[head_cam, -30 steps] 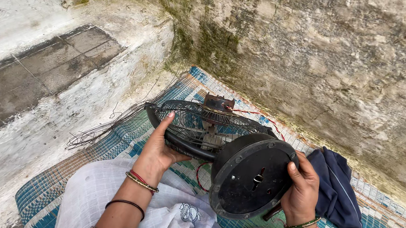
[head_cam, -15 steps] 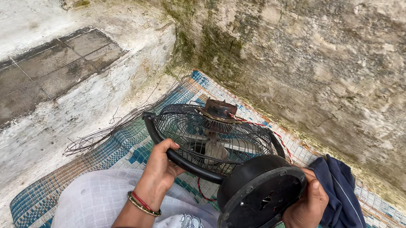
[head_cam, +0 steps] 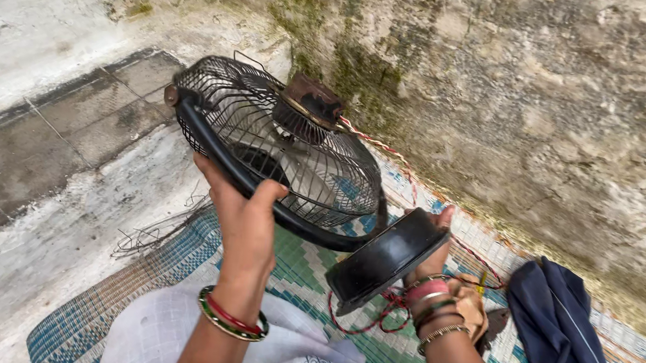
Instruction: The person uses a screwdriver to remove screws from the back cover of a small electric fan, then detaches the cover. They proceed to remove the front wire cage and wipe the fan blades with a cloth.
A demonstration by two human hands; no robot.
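Against a mossy stone wall [head_cam: 551,109], above a woven blue-and-green mat [head_cam: 307,259], a person lifts an old table fan [head_cam: 279,146], raised and tilted higher than half a second ago, when it sat low over the lap. The left hand [head_cam: 244,221] is wrapped shut around the black U-shaped yoke [head_cam: 259,191]; the right hand [head_cam: 438,256], mostly hidden behind the round black base [head_cam: 386,259], seems to grip it, fingers unseen. Red-and-white wiring [head_cam: 389,152] trails off. A dark blue cloth [head_cam: 557,330] lies beside.
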